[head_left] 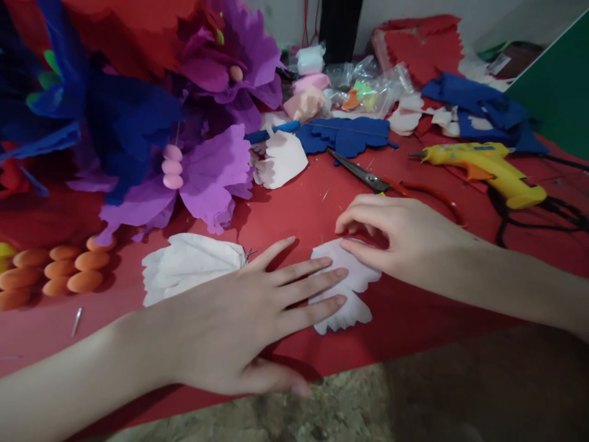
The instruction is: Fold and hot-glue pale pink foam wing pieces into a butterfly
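Observation:
My left hand [239,313] lies flat with its fingers spread, the fingertips resting on a white scalloped petal piece [343,312]. My right hand [386,230] has curled fingers at the upper edge of the same piece, thumb and forefinger close together in a loose pinch there. Fingers cover part of this petal, which lies flat on the red tabletop [285,212]. Just beyond my left wrist lies another white petal [193,264], gathered, with thin wire ends at its right tip.
Orange-handled scissors [372,178] and a yellow glue gun [488,169] with a black cord lie beyond my right hand. Large purple flowers [211,178] and blue petals [129,123] crowd the left. Orange oval pieces [59,270] sit front left. Blue cutouts [350,135] lie behind.

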### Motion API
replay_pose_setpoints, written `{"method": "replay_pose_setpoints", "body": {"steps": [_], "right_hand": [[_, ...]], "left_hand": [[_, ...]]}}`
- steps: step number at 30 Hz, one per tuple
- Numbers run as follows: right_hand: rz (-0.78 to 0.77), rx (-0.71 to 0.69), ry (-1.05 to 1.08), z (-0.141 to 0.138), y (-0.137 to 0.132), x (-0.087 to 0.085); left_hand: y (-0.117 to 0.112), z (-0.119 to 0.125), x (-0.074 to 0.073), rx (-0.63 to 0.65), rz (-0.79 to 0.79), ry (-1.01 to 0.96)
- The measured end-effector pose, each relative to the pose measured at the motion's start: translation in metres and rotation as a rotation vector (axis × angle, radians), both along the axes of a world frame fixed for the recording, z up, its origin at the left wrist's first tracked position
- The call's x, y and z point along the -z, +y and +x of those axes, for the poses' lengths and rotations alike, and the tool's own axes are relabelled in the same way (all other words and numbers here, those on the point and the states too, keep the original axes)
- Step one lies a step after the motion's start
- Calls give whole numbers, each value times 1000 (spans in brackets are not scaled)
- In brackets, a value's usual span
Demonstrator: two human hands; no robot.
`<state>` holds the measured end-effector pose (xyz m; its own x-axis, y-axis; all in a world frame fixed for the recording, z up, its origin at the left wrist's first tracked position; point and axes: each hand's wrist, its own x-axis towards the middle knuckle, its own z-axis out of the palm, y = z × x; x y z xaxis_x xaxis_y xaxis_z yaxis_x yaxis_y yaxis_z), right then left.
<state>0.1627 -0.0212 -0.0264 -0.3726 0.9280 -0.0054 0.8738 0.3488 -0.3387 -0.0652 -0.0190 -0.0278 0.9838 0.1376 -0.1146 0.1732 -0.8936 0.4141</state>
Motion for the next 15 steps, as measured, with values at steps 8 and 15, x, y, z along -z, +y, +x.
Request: {"method": "replay_pose_setpoints", "body": {"steps": [8, 15], "right_hand": [[-91, -3, 35, -2, 4, 3], [-83, -51, 147, -1, 3, -4]], "left_hand": [[3, 5, -2, -104, 31, -30], [-1, 7, -8, -416, 93, -275]]}}
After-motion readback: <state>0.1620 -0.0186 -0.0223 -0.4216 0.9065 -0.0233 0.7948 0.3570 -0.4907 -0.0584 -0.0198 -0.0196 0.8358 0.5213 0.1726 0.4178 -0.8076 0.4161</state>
